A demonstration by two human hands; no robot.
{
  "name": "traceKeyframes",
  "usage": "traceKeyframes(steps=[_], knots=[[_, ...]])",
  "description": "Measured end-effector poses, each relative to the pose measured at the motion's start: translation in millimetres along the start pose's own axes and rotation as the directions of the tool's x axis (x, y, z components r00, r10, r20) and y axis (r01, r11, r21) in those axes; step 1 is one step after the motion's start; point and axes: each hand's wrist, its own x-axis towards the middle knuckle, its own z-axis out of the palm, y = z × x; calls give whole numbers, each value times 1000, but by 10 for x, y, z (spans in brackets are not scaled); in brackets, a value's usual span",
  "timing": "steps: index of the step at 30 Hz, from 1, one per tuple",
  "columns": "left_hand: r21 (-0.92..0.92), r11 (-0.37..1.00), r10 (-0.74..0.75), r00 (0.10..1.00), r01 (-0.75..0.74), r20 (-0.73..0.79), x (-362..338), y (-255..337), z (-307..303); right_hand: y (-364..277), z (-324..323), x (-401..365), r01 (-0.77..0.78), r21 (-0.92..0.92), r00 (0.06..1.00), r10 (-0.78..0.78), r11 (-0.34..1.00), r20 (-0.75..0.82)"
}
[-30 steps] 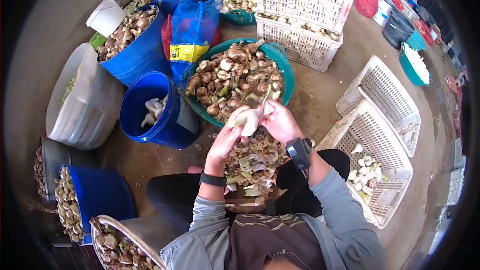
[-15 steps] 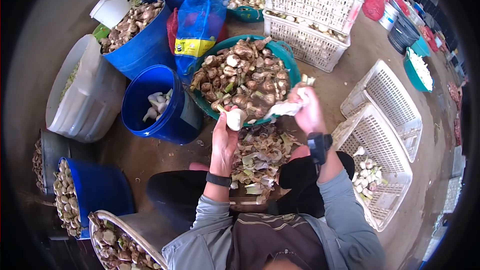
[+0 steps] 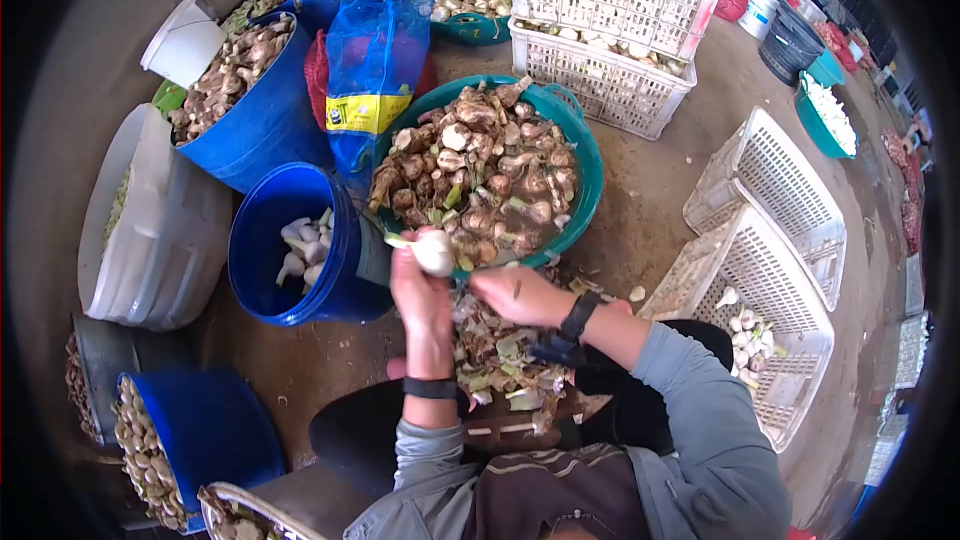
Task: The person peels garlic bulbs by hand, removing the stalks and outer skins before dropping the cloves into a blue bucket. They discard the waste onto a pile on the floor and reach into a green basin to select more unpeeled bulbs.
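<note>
My left hand (image 3: 418, 292) is closed around a white garlic bulb (image 3: 434, 254), its short green stem pointing left. To its right, my right hand (image 3: 522, 296) has curled fingers close to the left wrist; whatever they hold, if anything, is hidden. Just beyond both hands stands a green basin (image 3: 588, 202) heaped with brown, unpeeled garlic (image 3: 490, 175). Below them, loose garlic skins (image 3: 505, 350) lie piled between the knees. A blue bucket (image 3: 250, 280) at the left contains several white bulbs (image 3: 306, 245).
White crates (image 3: 765, 285) on the right hold some cleaned bulbs (image 3: 748, 340). Stacked crates (image 3: 600, 90) stand behind the basin. A large blue tub (image 3: 265, 120) of garlic, a blue mesh bag (image 3: 365, 70) and a whitish plastic barrel (image 3: 170, 230) crowd the left side.
My right hand has come down and left from beside the basin toward my left hand; the pale skins it held no longer show. My left hand has shifted slightly left with the bulb.
</note>
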Motion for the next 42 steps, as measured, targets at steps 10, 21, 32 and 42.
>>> traceKeyframes(steps=[10, 21, 32, 42], knots=[[842, -11, 586, 679, -540, 443, 867, 492, -139, 2535, 310, 374, -556, -551, 801, 577, 623, -156], [779, 187, 220, 798, -599, 561, 288, -483, 326, 517, -638, 497, -317, 870, 929, 310, 378, 204], [719, -57, 296, 676, -693, 675, -761, -134, 497, -217, -664, -240, -81, 662, 952, 255, 745, -171], [463, 840, -92, 766, -284, 636, -902, -181, 462, -432, -818, -605, -74, 814, 920, 355, 577, -167]])
